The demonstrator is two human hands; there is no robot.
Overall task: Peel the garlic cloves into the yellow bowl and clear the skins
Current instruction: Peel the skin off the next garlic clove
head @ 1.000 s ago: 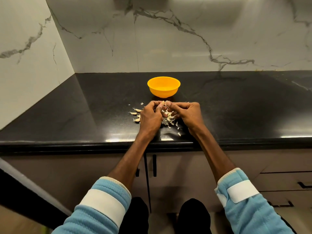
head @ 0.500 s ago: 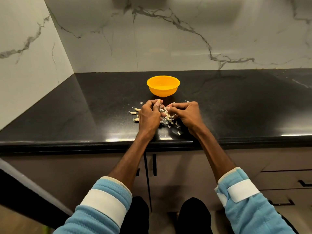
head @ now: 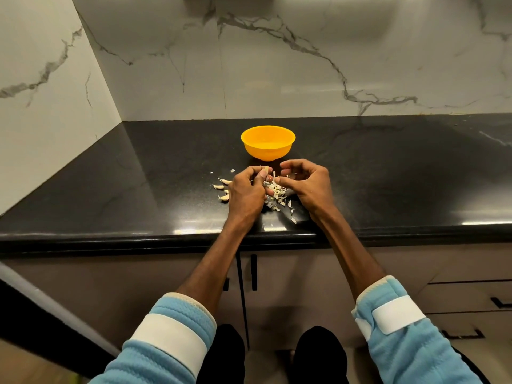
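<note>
1. Since the earlier frames, the right hand [head: 304,184] is drawn slightly to the right. A small gap is thereby opened between its fingertips and those of the left hand [head: 246,193], where contact is shown before.
2. The garlic clove [head: 265,171] is pinched between the thumb and curled fingers of the left hand. Its pale tip projects above the knuckles.
3. The fingers of the right hand are curled inward. Whether a fragment of skin is pinched in them cannot be told.
4. The yellow bowl [head: 268,142] is set on the black countertop [head: 138,189] directly beyond the held clove, near it but apart from both hands. Its contents cannot be made out.
5. The long axis of the clove is directed upward and away from the person, roughly toward the bowl. The left hand is the carrier and is aligned with the bowl's centre. A short forward reach is therefore judged sufficient once the remaining skin is stripped.
6. The skins [head: 277,194] are heaped between and beneath the hands. Several unpeeled cloves [head: 223,187] lie just left of the left hand, so peeling is judged unfinished and clearing is not yet begun.
</note>
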